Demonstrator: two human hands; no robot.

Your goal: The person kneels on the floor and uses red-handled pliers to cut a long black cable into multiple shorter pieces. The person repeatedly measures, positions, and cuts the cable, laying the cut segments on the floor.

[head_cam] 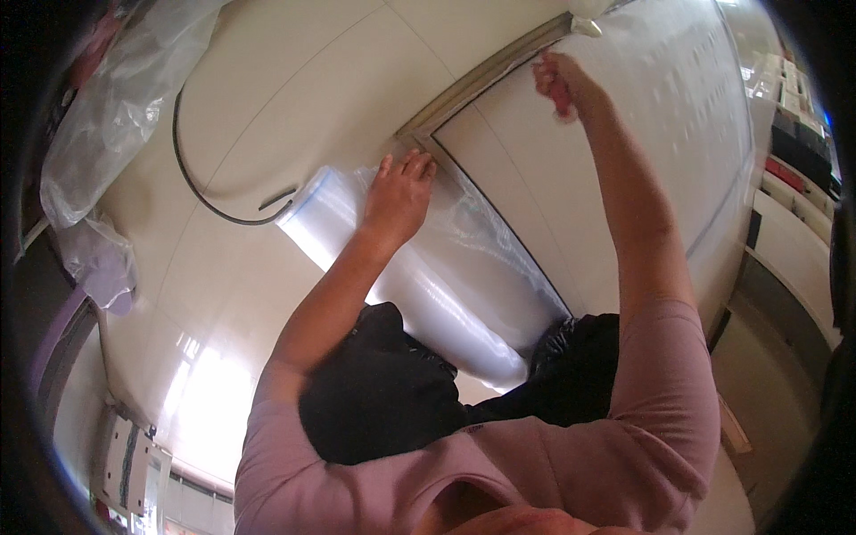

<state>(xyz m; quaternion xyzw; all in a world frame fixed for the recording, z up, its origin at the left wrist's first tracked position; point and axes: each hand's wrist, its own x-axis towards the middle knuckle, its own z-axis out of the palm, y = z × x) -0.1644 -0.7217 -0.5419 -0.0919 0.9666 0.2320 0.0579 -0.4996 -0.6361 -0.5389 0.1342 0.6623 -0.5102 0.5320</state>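
A long roll of clear plastic film [438, 294] lies on the tiled floor before me, between my knees. Film [468, 221] runs off it towards a thin dark edge strip [508, 231]. My left hand [401, 190] rests on the film near a corner, its fingers slightly spread and holding nothing. Further out, my right hand [558, 77] is closed around a small red-handled tool [560, 100]; blur hides its kind. That hand is above a flat, film-covered surface [642, 127], near a long brown-grey strip [491, 70].
A curved black strip or cable [179, 150] lies left of the roll, with a short dark piece [277, 198] by its end. A crumpled clear plastic bag [114, 134] hangs at far left. Pale furniture [796, 234] lines the right side.
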